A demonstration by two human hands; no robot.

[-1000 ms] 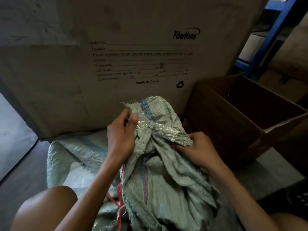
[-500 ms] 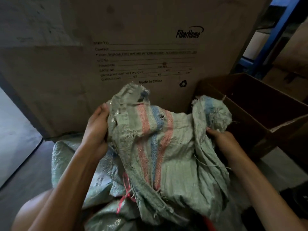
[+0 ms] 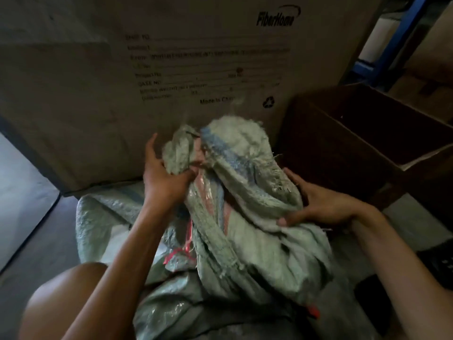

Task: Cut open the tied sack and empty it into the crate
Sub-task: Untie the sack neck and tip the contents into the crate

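A crumpled grey-green woven sack with blue and pink stripes is bunched up in front of me. My left hand grips its upper left folds near the frayed top. My right hand presses against and clasps its right side, thumb on the fabric. A red string hangs from the folds below my left wrist. To the right stands an open brown cardboard crate; I see nothing inside it. More green sack material lies under and behind the bundle.
A large printed cardboard box stands upright right behind the sack. A blue metal rack rises at the back right. Grey floor shows at the left. My knee is at the lower left.
The sack, spread wide between my hands half a second ago, is gathered into a tighter bundle. Both hands have moved inward and lower on it.
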